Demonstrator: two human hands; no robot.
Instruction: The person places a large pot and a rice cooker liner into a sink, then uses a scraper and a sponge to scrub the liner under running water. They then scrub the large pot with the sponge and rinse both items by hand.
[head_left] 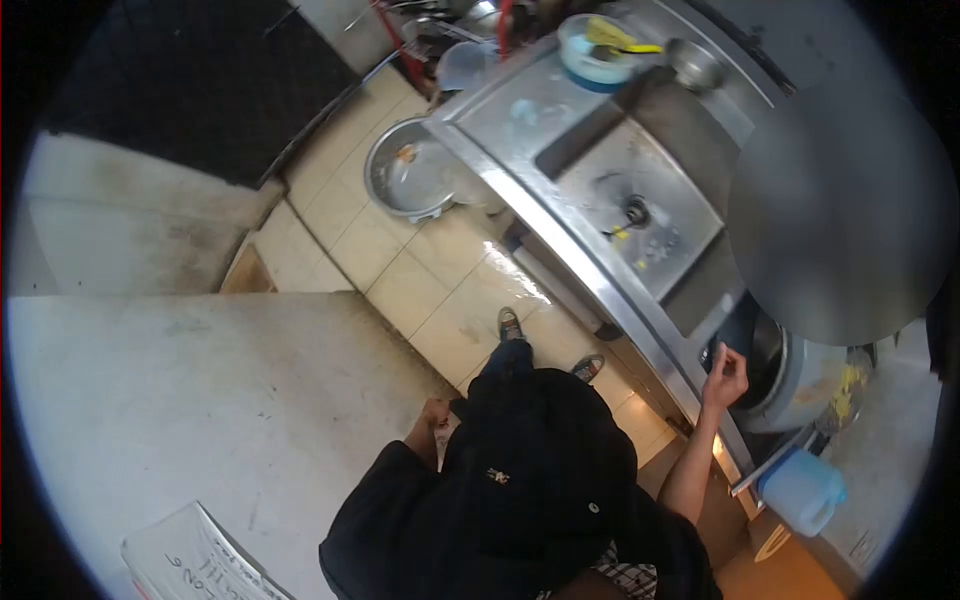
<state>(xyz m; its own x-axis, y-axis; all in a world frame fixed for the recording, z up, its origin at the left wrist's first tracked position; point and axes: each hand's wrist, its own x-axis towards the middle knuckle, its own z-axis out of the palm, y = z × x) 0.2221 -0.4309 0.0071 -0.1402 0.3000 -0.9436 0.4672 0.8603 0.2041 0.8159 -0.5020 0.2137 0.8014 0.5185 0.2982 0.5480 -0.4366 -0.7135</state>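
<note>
My right hand [727, 379] is raised at the right end of the steel sink counter [590, 262], with its fingers curled together. Just beyond the fingertips is a dark blue item [737, 328], lying against a large metal pot [800, 385]; I cannot tell whether the fingers grip it. My left hand [434, 413] is low beside my black top, closed, with a small dark shape at its fingers. In the sink basin [690, 185], yellow scraps lie around the drain [635, 211].
A basin [590, 76] holding a yellow-handled item and a metal bowl [694, 64] stand at the counter's far end. A round metal tub [382, 170] sits on the wet tiled floor. A blue jug [800, 488] is at right. A white surface [200, 400] fills the left.
</note>
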